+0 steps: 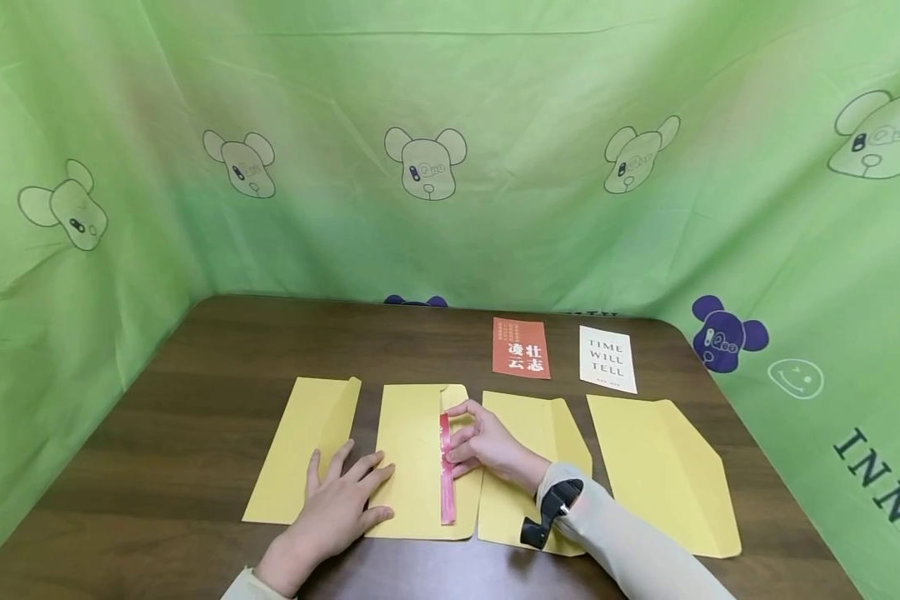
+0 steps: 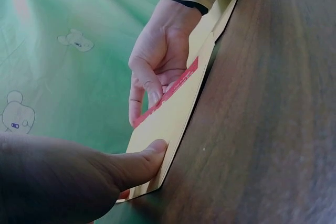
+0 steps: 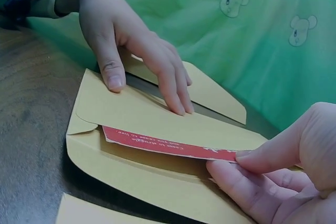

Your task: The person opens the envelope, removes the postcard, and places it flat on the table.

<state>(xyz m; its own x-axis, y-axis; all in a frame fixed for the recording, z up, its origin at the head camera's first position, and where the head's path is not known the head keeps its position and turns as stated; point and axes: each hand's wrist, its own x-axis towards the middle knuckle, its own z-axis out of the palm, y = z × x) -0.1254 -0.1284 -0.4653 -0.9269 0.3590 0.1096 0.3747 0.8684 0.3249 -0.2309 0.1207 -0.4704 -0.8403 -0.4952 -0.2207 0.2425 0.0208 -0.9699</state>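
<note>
Low in the head view, the left hand (image 1: 341,500) lies flat with fingers spread, pressing the second yellow envelope (image 1: 412,467) onto the brown counter (image 1: 195,400). Just right of it, the right hand (image 1: 483,446) pinches a red card (image 1: 446,471) between thumb and fingertips. From above the card looks like a mere red strip; only the right wrist view shows it half inside the envelope's mouth, under the flap, with white print, too small to read, along its edge. Three more envelopes lie alongside. At the upper right of the counter sit an orange card (image 1: 521,348) and a white card (image 1: 607,359).
</note>
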